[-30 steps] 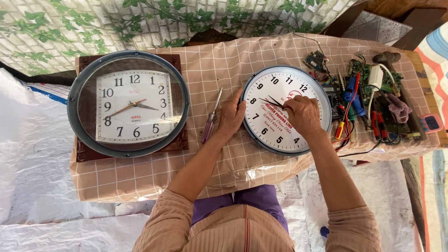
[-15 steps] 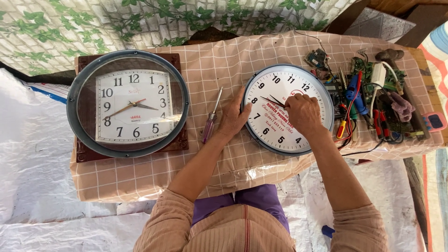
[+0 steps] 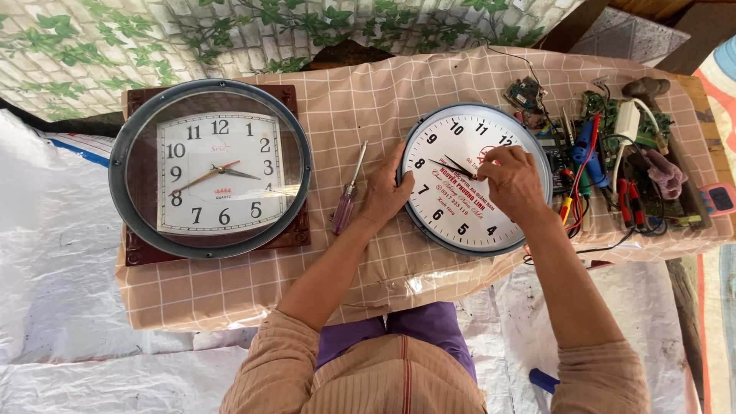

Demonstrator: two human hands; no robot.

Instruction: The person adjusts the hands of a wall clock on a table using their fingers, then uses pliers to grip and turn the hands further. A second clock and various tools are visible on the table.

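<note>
Bright even daylight, sharp, wide-angle edge distortion.

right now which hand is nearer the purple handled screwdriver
Left. The left hand rests on the round clock's left rim, just right of the screwdriver but not touching it. The right hand is farther off, over the clock face by its hands.

Table (image 3: 429, 84) under checked pink cloth. On it: square clock (image 3: 211, 172) left, screwdriver (image 3: 347, 201) mid, round clock (image 3: 460, 192) right, tools and circuit boards (image 3: 613, 146) far right.
</note>
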